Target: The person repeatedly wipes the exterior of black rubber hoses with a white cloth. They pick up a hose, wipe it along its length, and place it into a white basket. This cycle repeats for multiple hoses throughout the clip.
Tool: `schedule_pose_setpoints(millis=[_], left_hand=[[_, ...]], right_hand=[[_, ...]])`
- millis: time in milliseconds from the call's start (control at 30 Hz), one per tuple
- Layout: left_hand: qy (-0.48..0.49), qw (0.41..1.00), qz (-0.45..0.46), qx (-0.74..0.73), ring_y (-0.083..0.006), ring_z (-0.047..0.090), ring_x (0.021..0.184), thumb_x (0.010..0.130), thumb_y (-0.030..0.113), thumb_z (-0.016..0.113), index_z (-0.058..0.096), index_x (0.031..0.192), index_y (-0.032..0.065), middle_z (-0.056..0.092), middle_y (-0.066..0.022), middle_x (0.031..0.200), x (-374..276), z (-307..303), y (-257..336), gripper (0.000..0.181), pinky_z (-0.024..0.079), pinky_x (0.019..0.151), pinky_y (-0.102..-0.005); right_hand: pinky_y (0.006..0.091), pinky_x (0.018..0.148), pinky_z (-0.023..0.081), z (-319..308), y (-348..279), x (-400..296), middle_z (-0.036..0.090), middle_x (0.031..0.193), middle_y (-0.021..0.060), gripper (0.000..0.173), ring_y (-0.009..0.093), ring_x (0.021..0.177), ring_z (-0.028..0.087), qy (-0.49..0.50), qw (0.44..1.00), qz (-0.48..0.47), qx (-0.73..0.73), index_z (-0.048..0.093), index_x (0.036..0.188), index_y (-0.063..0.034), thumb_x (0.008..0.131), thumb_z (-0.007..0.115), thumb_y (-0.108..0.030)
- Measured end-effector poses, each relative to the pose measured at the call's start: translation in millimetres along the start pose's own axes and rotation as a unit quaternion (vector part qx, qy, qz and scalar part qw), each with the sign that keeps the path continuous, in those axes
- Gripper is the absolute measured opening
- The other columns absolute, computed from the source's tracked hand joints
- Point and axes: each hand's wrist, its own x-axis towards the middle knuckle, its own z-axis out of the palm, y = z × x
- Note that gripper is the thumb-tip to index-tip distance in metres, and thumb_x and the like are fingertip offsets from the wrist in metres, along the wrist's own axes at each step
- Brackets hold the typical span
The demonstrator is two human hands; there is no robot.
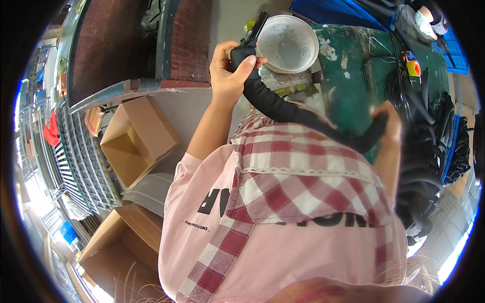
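Note:
A thick black foam-like tube (280,108) curves across the front of my checked apron. My left hand (232,72) grips its upper left end, thumb across it, where a narrower glossy black part (258,25) sticks out. My right hand (390,123), somewhat blurred, is closed around the tube's other end at the right. Just beyond my left hand stands a round white bucket (315,45) of foamy, greyish liquid. Whether the narrow part runs on inside the tube is hidden.
A green worktop (350,87) with scraps and wires lies ahead. Many black tubes (420,166) are piled at the right, near blue crates (337,11). An orange-yellow tape roll (413,68) sits there. Cardboard boxes (153,125) and metal racks stand at the left. Part of another person shows at the upper right.

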Motion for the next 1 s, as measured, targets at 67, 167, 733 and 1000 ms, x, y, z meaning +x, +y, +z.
schedule_pose_setpoints(millis=[67,167,733,1000], left_hand=[[0.012,0.999,-0.012,0.046,-0.0218,0.068,0.078,0.083,-0.003,0.063,0.049,0.091,-0.0025,0.064,-0.016,0.102,-0.3,-4.6,-2.6,0.016,0.055,0.067,-0.0308],[-0.03,0.989,-0.033,0.14,-0.0251,0.068,0.078,0.084,-0.002,0.06,0.046,0.081,-0.0005,0.062,-0.0221,0.11,-3.4,-13.8,-7.1,0.015,0.056,0.064,-0.0328],[-0.062,0.784,0.078,0.613,-0.0309,0.061,0.071,0.076,0.013,0.072,0.061,0.083,0.0022,0.063,-0.0142,0.088,4.4,-17.6,-3.6,0.017,0.05,0.063,-0.036],[0.029,0.978,-0.156,0.137,-0.0197,0.061,0.073,0.079,0.009,0.069,0.055,0.085,0.0029,0.062,-0.0123,0.088,-0.1,-38.2,-24.2,0.016,0.05,0.064,-0.0318]], right_hand=[[0.0298,0.063,0.044,2.0,-2.1,-1.9,0.06,0.068,0.012,0.025,0.019,0.065,0.055,-0.002,1.0,-0.012,-0.012,0.05,0.078,-0.0067,0.095,0.045,-0.024],[0.0297,0.063,0.043,6.0,-11.0,-9.1,0.059,0.067,0.0117,0.025,0.018,0.064,0.054,0.035,0.999,-0.02,-0.031,0.05,0.077,-0.0068,0.095,0.044,-0.024],[0.0277,0.063,0.042,8.9,-21.3,-16.5,0.059,0.067,0.0106,0.029,0.015,0.063,0.052,0.011,0.996,-0.018,-0.082,0.049,0.076,-0.0053,0.097,0.04,-0.024],[0.0279,0.062,0.042,4.8,-18.8,-10.5,0.058,0.068,0.0113,0.027,0.017,0.063,0.051,-0.011,0.999,-0.03,-0.036,0.049,0.076,-0.0059,0.096,0.041,-0.023]])
